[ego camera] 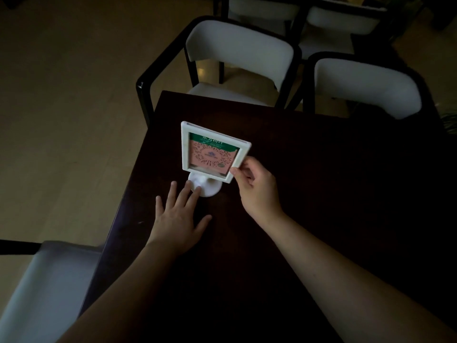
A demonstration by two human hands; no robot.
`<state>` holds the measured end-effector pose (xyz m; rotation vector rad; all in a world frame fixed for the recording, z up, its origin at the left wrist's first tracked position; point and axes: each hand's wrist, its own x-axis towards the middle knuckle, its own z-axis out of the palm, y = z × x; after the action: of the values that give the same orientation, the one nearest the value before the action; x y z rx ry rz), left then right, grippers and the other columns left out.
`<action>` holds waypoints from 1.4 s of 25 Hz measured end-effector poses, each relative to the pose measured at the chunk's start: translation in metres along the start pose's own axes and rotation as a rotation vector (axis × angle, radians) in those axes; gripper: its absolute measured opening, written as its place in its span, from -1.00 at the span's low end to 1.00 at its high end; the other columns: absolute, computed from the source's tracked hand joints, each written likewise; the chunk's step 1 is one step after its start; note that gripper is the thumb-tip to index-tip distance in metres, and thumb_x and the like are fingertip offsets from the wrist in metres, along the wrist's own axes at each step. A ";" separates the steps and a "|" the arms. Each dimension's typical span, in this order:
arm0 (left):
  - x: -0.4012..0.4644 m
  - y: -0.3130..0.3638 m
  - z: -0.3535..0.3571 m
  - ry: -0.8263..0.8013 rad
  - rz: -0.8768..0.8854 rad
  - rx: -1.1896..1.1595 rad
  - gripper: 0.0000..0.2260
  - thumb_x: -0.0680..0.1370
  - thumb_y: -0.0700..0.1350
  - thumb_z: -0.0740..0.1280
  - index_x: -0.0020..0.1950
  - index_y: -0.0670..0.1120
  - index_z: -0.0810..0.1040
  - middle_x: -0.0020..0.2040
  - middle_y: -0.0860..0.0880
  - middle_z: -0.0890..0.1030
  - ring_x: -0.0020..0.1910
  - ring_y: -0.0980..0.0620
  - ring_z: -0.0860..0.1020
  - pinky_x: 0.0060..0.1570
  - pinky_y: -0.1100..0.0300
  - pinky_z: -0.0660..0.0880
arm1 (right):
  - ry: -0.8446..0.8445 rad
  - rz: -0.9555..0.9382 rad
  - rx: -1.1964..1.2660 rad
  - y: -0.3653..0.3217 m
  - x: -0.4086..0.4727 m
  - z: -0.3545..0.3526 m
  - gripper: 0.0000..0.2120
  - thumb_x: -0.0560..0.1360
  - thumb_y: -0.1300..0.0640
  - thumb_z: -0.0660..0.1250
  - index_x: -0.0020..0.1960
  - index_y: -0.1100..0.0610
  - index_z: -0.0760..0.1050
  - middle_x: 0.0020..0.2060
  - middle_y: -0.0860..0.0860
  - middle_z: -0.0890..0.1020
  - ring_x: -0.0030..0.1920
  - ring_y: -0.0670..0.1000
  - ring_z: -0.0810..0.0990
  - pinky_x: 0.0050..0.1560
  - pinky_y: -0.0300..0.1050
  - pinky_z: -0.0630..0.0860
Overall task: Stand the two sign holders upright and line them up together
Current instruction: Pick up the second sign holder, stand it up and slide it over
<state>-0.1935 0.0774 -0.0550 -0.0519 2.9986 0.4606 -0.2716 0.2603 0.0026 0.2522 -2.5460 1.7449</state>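
One white sign holder (212, 152) stands upright near the left edge of a dark table (321, 194). Its frame shows a green and pink card with a round code, and it rests on a round white base (210, 189). My right hand (257, 189) pinches the frame's lower right corner between thumb and fingers. My left hand (180, 214) lies flat with fingers spread, its fingertips touching the base. I see only this one sign holder; the scene is very dim.
Two white-cushioned chairs with black frames (237, 53) (366, 87) stand at the table's far side, with more behind them. Another pale seat (47, 288) is at the near left. Light wooden floor (61, 120) lies to the left.
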 end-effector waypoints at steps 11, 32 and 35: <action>0.018 -0.003 -0.001 -0.036 0.020 0.104 -0.26 0.51 0.38 0.00 0.60 0.10 -0.10 0.63 0.01 -0.09 0.56 -0.12 -0.26 0.44 -0.35 -0.15 | -0.263 0.095 -0.487 0.031 -0.036 0.014 -0.60 0.63 0.12 0.19 0.46 0.11 0.37 0.45 0.09 0.42 0.50 0.04 0.26 0.45 0.01 0.28; -0.018 0.010 0.005 -0.129 0.207 0.103 -0.36 0.56 0.17 -0.01 0.61 0.07 -0.11 0.63 -0.04 -0.12 0.56 -0.12 -0.26 0.46 -0.30 -0.22 | -0.398 -0.027 -0.892 0.035 -0.096 0.030 -0.38 0.59 0.11 0.13 0.60 0.04 0.01 0.61 0.02 0.02 0.58 0.08 -0.12 0.54 0.17 -0.05; -0.030 0.033 0.011 -0.156 0.233 0.103 -0.36 0.56 0.17 -0.02 0.61 0.08 -0.13 0.63 -0.04 -0.13 0.56 -0.13 -0.25 0.46 -0.29 -0.22 | -0.394 0.009 -0.884 0.037 -0.115 0.008 -0.38 0.59 0.10 0.12 0.60 0.03 0.01 0.61 0.01 0.00 0.58 0.06 -0.13 0.54 0.17 -0.06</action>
<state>-0.1646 0.1130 -0.0526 0.3297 2.8798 0.3140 -0.1641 0.2789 -0.0493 0.5576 -3.2717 0.4513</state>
